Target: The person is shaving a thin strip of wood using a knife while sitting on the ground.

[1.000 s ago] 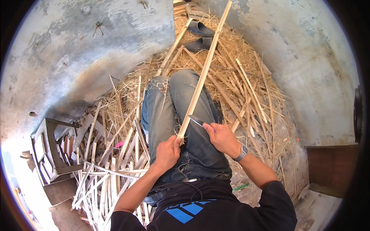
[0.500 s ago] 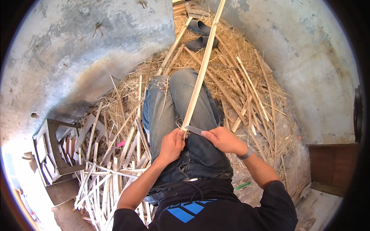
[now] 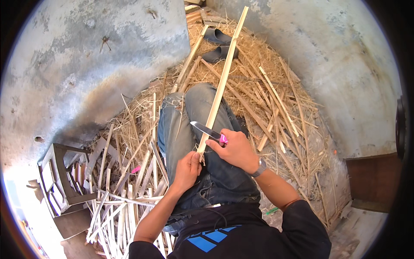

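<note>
A long pale bamboo strip (image 3: 223, 82) slants up and away from my lap toward the far wall. My left hand (image 3: 188, 166) grips its near end, where thin frayed shavings stick out. In my right hand (image 3: 235, 149) is a knife (image 3: 202, 128) with a pink handle; its blade lies across the strip a little above my left hand and points to the left. My right thumb presses near the strip's edge. Both hands are over my thighs, in worn jeans (image 3: 183, 116).
Split strips (image 3: 125, 216) pile up on the left beside a dark frame (image 3: 64, 172). Straw-like shavings (image 3: 254, 56) and more strips (image 3: 278, 101) cover the floor ahead and right. Dark slippers (image 3: 220, 53) lie at the far end. Grey walls (image 3: 327, 64) rise on both sides.
My right hand has moved up and left, carrying the knife farther along the strip, with its blade now crossing it. The strip has shifted slightly toward me and left.
</note>
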{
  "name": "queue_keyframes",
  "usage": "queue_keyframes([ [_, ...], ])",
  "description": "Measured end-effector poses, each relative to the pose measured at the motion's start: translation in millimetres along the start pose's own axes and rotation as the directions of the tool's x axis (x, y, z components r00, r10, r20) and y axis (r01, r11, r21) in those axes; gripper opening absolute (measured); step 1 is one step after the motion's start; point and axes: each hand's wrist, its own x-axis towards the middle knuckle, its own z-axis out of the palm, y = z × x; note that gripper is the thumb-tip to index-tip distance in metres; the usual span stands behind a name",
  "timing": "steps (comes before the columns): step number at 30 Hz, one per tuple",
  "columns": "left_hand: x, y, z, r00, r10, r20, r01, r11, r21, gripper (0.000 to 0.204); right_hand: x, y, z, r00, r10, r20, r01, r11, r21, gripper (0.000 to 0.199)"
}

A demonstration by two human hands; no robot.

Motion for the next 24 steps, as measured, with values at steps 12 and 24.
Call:
queue_keyframes([
  [12, -62, -29, -53, 0.999, -0.052, 0.004, 0.051, 0.981, 0.189, 0.037, 67, 48, -8, 0.977, 0.042, -0.210, -0.055, 0.997, -0.056, 0.064],
  [24, -133, -78, -124, 0.991, -0.123, -0.059, 0.137, 0.904, 0.405, 0.032, 116, 87, -46, 0.913, 0.147, -0.381, -0.152, 0.988, 0.015, 0.063],
])
